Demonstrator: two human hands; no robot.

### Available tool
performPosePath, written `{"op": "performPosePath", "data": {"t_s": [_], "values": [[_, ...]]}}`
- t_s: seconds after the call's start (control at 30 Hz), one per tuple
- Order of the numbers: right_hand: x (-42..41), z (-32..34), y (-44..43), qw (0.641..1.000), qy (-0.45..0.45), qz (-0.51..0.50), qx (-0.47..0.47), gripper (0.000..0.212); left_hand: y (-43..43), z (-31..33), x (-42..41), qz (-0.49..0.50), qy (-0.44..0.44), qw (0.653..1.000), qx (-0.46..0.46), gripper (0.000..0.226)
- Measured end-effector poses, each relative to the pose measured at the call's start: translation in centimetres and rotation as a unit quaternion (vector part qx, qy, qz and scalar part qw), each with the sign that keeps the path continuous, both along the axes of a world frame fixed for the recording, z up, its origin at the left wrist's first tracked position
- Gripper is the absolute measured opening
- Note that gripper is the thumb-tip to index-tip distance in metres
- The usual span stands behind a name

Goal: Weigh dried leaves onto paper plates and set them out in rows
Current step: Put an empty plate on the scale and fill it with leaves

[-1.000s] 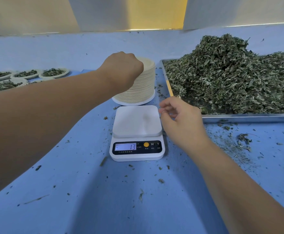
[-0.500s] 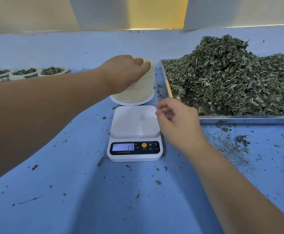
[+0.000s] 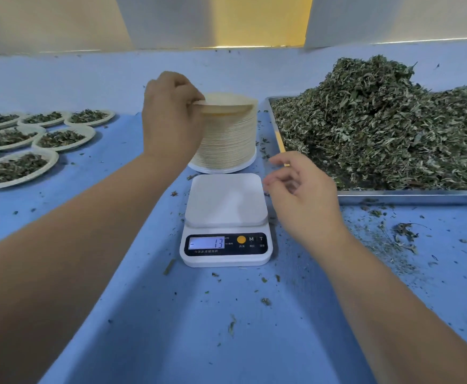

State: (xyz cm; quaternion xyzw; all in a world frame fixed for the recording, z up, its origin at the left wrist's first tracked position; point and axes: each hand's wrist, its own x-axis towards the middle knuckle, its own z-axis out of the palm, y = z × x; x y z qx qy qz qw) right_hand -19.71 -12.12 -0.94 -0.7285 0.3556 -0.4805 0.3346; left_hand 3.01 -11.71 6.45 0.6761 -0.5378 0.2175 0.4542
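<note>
Left hand: no longer balled on top of the stack; now pinches the rim of the top plate between thumb and curled fingers.
Top plate: tilted, raised at the fingertip side; opposite edge at or just above the stack, contact unclear.
Right hand: shifted slightly outward since a second ago; fingers loosely spread and half curled, holding nothing.
Scale: just beside the right fingertips, nearer than the left fingers, top bare; display shows minus 13, unchanged.
Dried leaves: heaped in the tray, just beyond the right fingertips.
Filled plates: in rows, well apart from the left fingers, on the back-of-hand side.
Meaning: a fresh plate is coming off the stack, probably bound for the scale before any leaves are added.
</note>
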Motion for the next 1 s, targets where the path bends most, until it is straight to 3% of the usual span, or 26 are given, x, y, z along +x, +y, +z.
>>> {"op": "performPosePath", "data": {"t_s": [0.17,0.3,0.37,0.47,0.67,0.87,1.0], "values": [[0.3,0.7,0.1,0.990,-0.095,0.014,0.106,0.023,3.4,-4.0,-1.1,-0.089,0.092,0.989,-0.072,0.023],[0.3,1.5,-0.1,0.923,-0.262,0.067,0.275,0.035,5.3,-6.0,-1.5,-0.112,0.153,0.979,-0.074,0.031],[0.0,1.5,-0.5,0.902,-0.296,0.062,0.309,0.038,6.1,-6.5,-1.3,-0.122,0.172,0.975,-0.064,0.034],[-0.2,1.2,-0.9,0.911,-0.253,0.041,0.323,0.031,6.7,-6.9,-1.1,-0.158,0.257,0.953,-0.045,0.033],[0.5,0.3,-0.7,0.950,-0.132,0.057,0.277,0.027,7.8,-7.4,1.1,-0.232,0.454,0.860,-0.008,0.028],[0.5,-0.4,-1.0,0.971,-0.050,0.056,0.227,0.019,7.5,-8.9,2.2,-0.144,0.480,0.864,0.044,0.030],[0.2,-0.9,-1.4,0.972,-0.030,0.050,0.230,0.024,7.2,-9.5,2.2,-0.120,0.438,0.889,0.065,0.028]]}}
